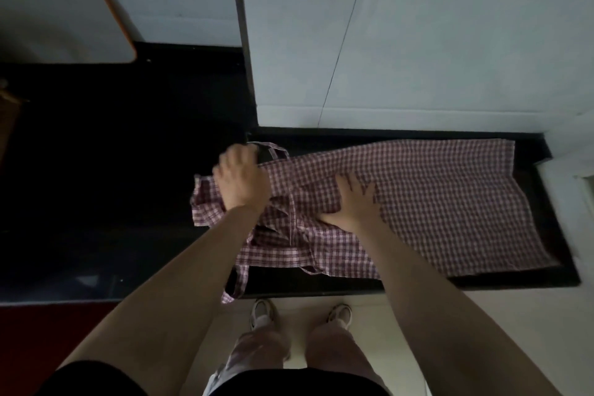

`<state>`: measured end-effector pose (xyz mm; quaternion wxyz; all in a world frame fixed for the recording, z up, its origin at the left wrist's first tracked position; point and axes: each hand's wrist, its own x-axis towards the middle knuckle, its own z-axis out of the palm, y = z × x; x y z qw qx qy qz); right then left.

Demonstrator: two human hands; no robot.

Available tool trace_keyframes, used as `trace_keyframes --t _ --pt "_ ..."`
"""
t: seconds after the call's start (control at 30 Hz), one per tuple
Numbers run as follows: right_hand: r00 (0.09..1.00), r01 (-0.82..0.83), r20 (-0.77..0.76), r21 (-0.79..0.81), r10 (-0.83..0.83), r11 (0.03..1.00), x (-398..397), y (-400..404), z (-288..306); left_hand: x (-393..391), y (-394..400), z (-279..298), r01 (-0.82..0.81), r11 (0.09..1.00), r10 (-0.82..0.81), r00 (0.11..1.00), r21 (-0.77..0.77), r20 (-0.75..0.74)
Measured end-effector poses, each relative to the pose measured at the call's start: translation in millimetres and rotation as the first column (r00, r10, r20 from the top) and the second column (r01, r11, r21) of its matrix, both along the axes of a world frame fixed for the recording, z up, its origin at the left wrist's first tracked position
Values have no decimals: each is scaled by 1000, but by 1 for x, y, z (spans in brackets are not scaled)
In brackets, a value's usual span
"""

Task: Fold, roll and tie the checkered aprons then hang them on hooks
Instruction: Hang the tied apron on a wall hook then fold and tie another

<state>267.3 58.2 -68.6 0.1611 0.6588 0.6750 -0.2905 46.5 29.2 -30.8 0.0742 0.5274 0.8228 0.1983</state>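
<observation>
A red-and-white checkered cotton apron (418,202) lies spread on a dark, polished stone counter (482,281) set against a pale tiled wall (418,42). Its long axis runs left to right across the counter, the broad skirt end reaching away to the right and the narrower bib end with its straps bunched at the left.

The left hand (241,182) sits at that bunched end, knuckles up and fingers curled down into the cloth; it appears to grip a gather of fabric and strap, though the fingertips are hidden and slightly blurred. The right hand (353,202) lies flat near the middle of the apron, fingers straight and spread, pressing the cloth to the counter without grasping it.

So the loose, unfolded length lies to the right of both hands, and the right hand is the nearer to it; the left is better placed to bring the bib end over. One thin fabric tie (236,286) hangs off the front edge of the counter.

The weave looks light and limp, creasing in soft ridges between the hands, while the skirt lies smoother. A white board with an orange rim (96,10) leans at the far left.
</observation>
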Motion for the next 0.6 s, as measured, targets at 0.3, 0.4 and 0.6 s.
trace_keyframes --t 0.3,0.4,0.6 --pt "989 98 111 10 -98 995 48 -9 4 28 -8 -33 379 585 -478 875 -717 72" --pt "988 128 85 15 -129 992 59 -8 7 27 8 -28 429 588 -488 864 -686 121" --pt "983 148 111 -13 -146 989 94 -3 3 56 -1 -27 390 813 -396 915 -432 81"
